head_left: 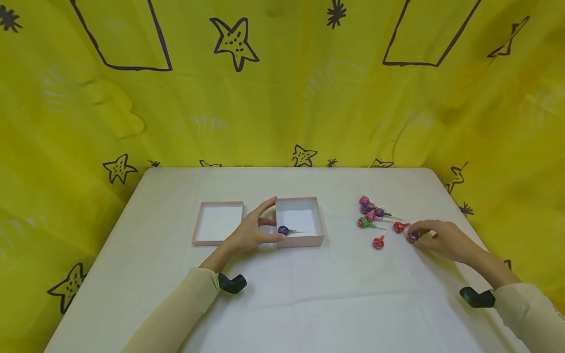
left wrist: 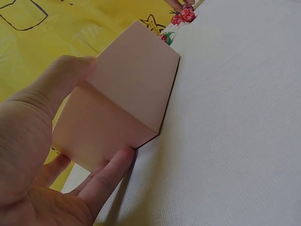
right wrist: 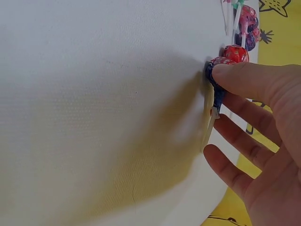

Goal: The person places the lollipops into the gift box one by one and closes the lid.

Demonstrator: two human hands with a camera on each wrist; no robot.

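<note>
While pinching a lollipop with the right grip at the worktop's right side, judged it light, hard, probably slippery, best held by the head (not the stick); slightly farther, clasped a box with the left grip.

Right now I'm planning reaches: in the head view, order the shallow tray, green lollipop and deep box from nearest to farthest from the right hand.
1. Green lollipop: left of the right hand.
2. Deep box: farther left, gripped by the left hand.
3. Shallow tray: farthest left of the three.
</note>
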